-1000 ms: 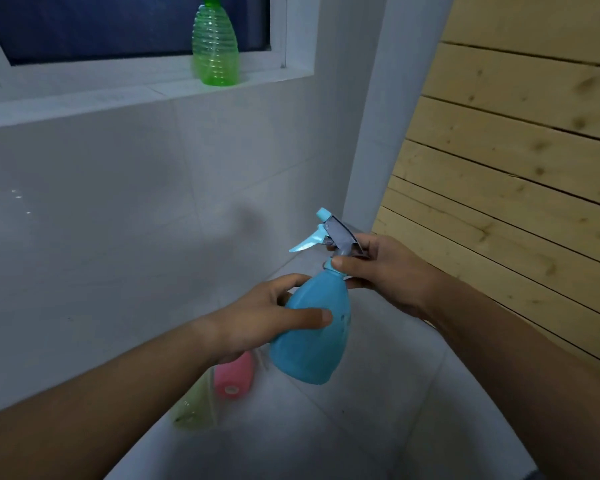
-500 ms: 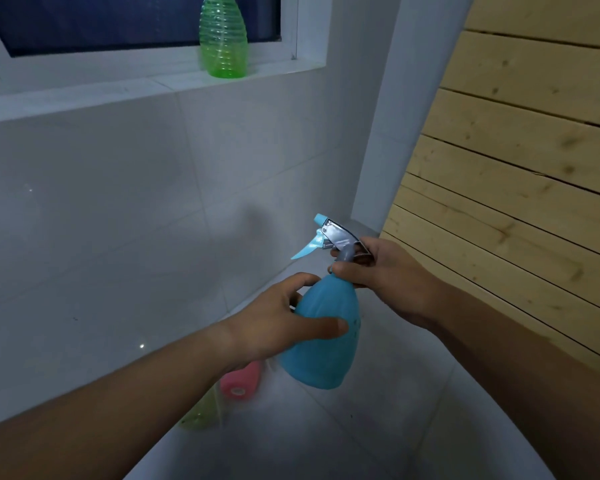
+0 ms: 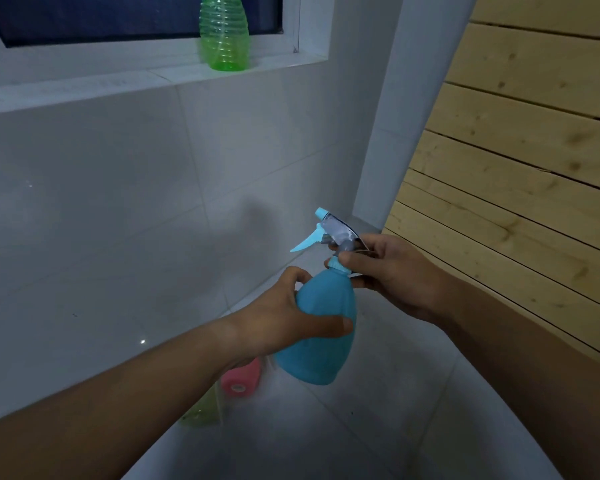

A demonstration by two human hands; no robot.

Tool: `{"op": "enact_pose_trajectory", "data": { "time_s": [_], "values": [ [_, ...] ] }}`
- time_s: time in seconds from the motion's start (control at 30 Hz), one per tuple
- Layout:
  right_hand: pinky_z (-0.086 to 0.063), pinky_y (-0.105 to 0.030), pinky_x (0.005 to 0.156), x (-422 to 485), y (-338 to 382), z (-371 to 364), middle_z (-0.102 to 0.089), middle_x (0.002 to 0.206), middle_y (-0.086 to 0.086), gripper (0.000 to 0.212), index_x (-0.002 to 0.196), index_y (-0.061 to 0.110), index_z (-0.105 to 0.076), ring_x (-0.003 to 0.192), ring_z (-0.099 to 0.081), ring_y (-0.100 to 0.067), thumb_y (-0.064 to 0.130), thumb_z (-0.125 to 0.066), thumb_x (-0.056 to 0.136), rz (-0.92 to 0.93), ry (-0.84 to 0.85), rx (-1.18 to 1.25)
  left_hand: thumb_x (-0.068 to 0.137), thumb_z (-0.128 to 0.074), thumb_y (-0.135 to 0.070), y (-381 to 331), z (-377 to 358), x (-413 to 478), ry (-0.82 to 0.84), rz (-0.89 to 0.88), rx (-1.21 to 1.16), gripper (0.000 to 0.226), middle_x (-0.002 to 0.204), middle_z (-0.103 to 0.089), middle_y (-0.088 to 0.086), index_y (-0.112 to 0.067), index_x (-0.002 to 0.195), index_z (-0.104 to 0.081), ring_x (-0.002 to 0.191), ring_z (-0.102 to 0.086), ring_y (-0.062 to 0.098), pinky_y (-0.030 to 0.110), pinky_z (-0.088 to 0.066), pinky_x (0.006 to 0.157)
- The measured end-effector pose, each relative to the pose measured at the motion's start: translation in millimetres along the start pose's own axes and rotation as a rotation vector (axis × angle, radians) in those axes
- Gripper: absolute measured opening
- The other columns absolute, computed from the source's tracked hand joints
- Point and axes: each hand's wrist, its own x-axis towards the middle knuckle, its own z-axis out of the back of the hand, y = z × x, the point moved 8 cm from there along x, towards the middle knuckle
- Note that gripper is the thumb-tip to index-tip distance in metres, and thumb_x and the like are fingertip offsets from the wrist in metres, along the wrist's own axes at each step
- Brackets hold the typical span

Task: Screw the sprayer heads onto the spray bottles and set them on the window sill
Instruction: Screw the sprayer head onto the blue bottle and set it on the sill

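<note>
I hold a blue spray bottle (image 3: pixel 321 336) tilted in mid-air over the floor. My left hand (image 3: pixel 284 317) wraps around its body. My right hand (image 3: pixel 392 271) grips the neck collar of the grey and light-blue sprayer head (image 3: pixel 329 233) that sits on the bottle's top, trigger pointing left. A green ribbed spray bottle (image 3: pixel 224 36) stands on the white window sill (image 3: pixel 118 81) up at the left; its top is cut off by the frame.
On the tiled floor below my left arm lie a pink bottle (image 3: pixel 241 381) and a yellow-green bottle (image 3: pixel 205 410), partly hidden. A tiled wall runs under the sill. Wooden planks (image 3: pixel 516 174) cover the right side.
The view has tipped slightly, so the sill and green bottle sit higher in frame. My right hand has shifted its fingers a little on the sprayer collar; the blue bottle stays in both hands.
</note>
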Motion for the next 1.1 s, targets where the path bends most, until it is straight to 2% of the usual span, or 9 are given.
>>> {"op": "enact_pose_trajectory", "data": {
  "time_s": [0.07, 0.17, 0.33, 0.43, 0.6, 0.77, 0.9, 1.0, 1.1],
  "values": [
    [-0.059, -0.035, 0.09, 0, -2, 3, -0.074, 0.113, -0.006, 0.032, 0.126, 0.013, -0.062, 0.102, -0.072, -0.019, 0.021, -0.059, 0.096, -0.014, -0.045, -0.009, 0.047, -0.088, -0.061, -3, -3, 1, -0.029, 0.017, 0.029, 0.083, 0.109, -0.072, -0.002, -0.035, 0.114, -0.049, 0.097, -0.074, 0.021, 0.049, -0.063, 0.086],
    [-0.06, -0.036, 0.087, 0, -7, 5, -0.074, 0.11, -0.008, 0.034, 0.126, 0.009, -0.064, 0.097, -0.074, -0.018, 0.022, -0.063, 0.094, -0.028, -0.098, -0.012, 0.048, -0.081, -0.07, -3, -11, 2, -0.005, 0.028, 0.051, 0.091, 0.118, -0.067, -0.003, -0.036, 0.125, -0.046, 0.106, -0.069, 0.021, 0.05, -0.06, 0.093],
    [-0.061, -0.034, 0.082, -1, -16, 6, -0.075, 0.102, -0.011, 0.033, 0.119, 0.003, -0.067, 0.091, -0.075, -0.021, 0.023, -0.065, 0.092, -0.073, -0.134, -0.012, 0.06, -0.079, -0.044, 13, -26, 6, 0.173, 0.106, -0.21, 0.085, 0.131, -0.067, 0.008, -0.032, 0.136, -0.044, 0.119, -0.067, 0.031, 0.058, -0.051, 0.105],
    [-0.059, -0.026, 0.073, -3, -17, 3, -0.077, 0.095, -0.01, 0.028, 0.112, 0.003, -0.07, 0.083, -0.076, -0.017, 0.021, -0.067, 0.091, -0.096, -0.112, 0.061, 0.058, -0.085, -0.038, 11, -19, 5, 0.162, 0.068, -0.183, 0.084, 0.123, -0.074, 0.009, -0.023, 0.134, -0.053, 0.112, -0.073, 0.03, 0.054, -0.054, 0.103],
    [-0.058, -0.029, 0.073, -2, -13, -1, -0.078, 0.085, -0.005, 0.02, 0.095, 0.006, -0.074, 0.081, -0.075, -0.019, 0.025, -0.069, 0.09, -0.086, -0.132, 0.143, 0.057, -0.094, -0.049, 11, -18, 11, 0.108, 0.045, -0.191, 0.08, 0.115, -0.079, 0.004, -0.02, 0.126, -0.066, 0.105, -0.076, 0.027, 0.052, -0.058, 0.097],
    [-0.061, -0.032, 0.075, -3, -7, 0, -0.078, 0.095, -0.007, 0.023, 0.103, 0.008, -0.073, 0.089, -0.076, -0.021, 0.027, -0.069, 0.089, -0.057, -0.164, 0.109, 0.047, -0.097, -0.056, 21, -22, 16, 0.046, 0.07, -0.278, 0.104, 0.125, -0.071, 0.005, -0.026, 0.134, -0.048, 0.112, -0.072, 0.029, 0.054, -0.058, 0.096],
    [-0.061, -0.031, 0.074, -5, -6, 5, -0.079, 0.089, -0.004, 0.02, 0.098, 0.01, -0.074, 0.086, -0.076, -0.018, 0.027, -0.068, 0.09, -0.053, -0.197, 0.116, 0.067, -0.086, -0.046, 22, -29, 18, 0.187, 0.089, -0.431, 0.085, 0.135, -0.066, 0.015, -0.017, 0.14, -0.052, 0.125, -0.063, 0.038, 0.061, -0.048, 0.106],
    [-0.06, -0.027, 0.071, -6, -5, 7, -0.079, 0.089, -0.003, 0.019, 0.095, 0.011, -0.074, 0.084, -0.076, -0.017, 0.028, -0.067, 0.09, -0.065, -0.193, 0.142, 0.065, -0.083, -0.04, 19, -19, 19, 0.149, 0.071, -0.361, 0.073, 0.126, -0.073, 0.007, -0.023, 0.131, -0.059, 0.116, -0.069, 0.027, 0.046, -0.057, 0.092],
    [-0.059, -0.027, 0.07, -6, -6, 3, -0.078, 0.089, -0.005, 0.02, 0.096, 0.008, -0.074, 0.084, -0.076, -0.019, 0.027, -0.069, 0.089, -0.07, -0.192, 0.141, 0.064, -0.092, -0.046, 17, -21, 17, 0.155, 0.049, -0.285, 0.076, 0.12, -0.077, 0.004, -0.023, 0.13, -0.062, 0.109, -0.075, 0.028, 0.052, -0.057, 0.098]
  ]
}}
